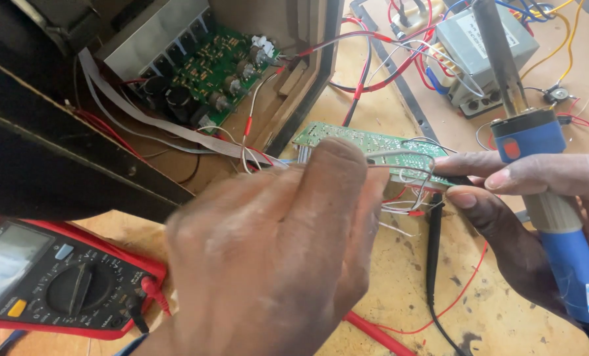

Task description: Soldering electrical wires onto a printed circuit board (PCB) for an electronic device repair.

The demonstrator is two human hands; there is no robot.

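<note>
Pinched between thumb and forefinger, the right hand (538,217) holds thin grey wires (406,173) and also the blue soldering iron (545,191). Left hand (275,257) closes on the same wires, which run across the small green circuit board (367,142) between both hands.

A scuffed wooden workbench (400,264) carries a red multimeter (51,280), a grey transformer (482,49) and loose wires (452,296).
</note>
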